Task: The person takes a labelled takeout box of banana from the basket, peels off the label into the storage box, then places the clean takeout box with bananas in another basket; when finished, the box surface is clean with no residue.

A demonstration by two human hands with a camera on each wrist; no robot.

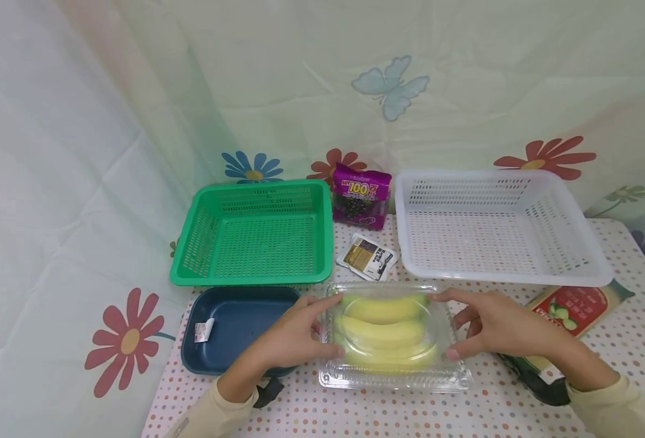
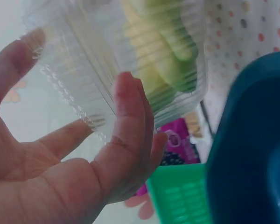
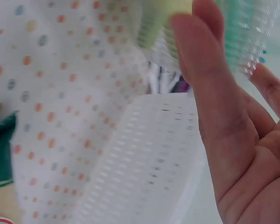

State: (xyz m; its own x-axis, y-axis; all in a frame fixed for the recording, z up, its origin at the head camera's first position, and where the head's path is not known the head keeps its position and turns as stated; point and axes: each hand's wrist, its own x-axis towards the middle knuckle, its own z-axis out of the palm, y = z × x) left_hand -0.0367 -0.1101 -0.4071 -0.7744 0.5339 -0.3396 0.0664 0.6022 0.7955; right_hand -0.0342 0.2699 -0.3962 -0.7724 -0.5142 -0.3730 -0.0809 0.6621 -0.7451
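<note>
A clear plastic clamshell box (image 1: pixel 393 380) sits in front of me, its lid closed over several yellow bananas (image 1: pixel 382 331) with greenish ends. My left hand (image 1: pixel 297 331) holds the box's left side, thumb at the near corner and index finger at the far corner. On the opposite side my right hand (image 1: pixel 494 322) grips the box the same way. In the left wrist view, fingers lie against the ridged side wall of the box (image 2: pixel 84 60). The right wrist view shows only one end of the box (image 3: pixel 242 28), beside the fingers. Whether the box touches the table cannot be told.
A green basket (image 1: pixel 322 280) stands at the back left and a white basket (image 1: pixel 497 277) at the back right. Between them are a purple candy bag (image 1: pixel 362 198) and a small packet (image 1: pixel 367 257). A blue tray (image 1: pixel 229 359) lies left, a red-labelled package (image 1: pixel 579 307) right.
</note>
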